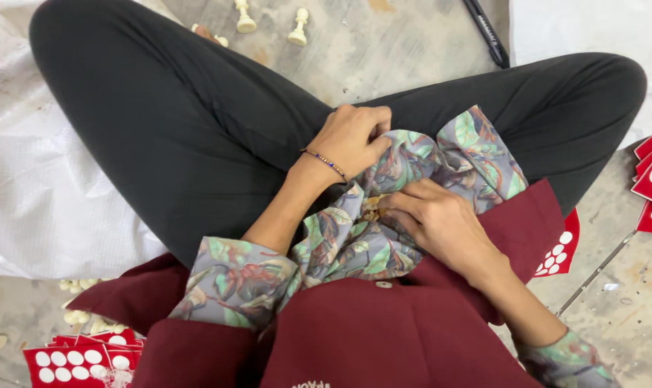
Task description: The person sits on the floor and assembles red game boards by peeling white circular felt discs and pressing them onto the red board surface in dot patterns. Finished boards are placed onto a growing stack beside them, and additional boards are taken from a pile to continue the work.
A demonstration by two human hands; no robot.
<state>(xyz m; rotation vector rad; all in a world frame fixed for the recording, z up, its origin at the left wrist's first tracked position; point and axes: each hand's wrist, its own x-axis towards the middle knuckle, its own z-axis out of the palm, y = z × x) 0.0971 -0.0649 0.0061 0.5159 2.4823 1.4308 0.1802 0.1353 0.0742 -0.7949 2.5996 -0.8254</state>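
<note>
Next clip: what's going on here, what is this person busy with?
A person sits cross-legged on a concrete floor, seen from above. Both hands are in the lap, working at a bunched-up leaf-patterned cloth. The left hand, with a beaded bracelet on the wrist, pinches a fold at the top; the right hand presses into the middle of the cloth. Around them lie pale chess pieces, red cards with white dots, a black pen and white sacking.
</note>
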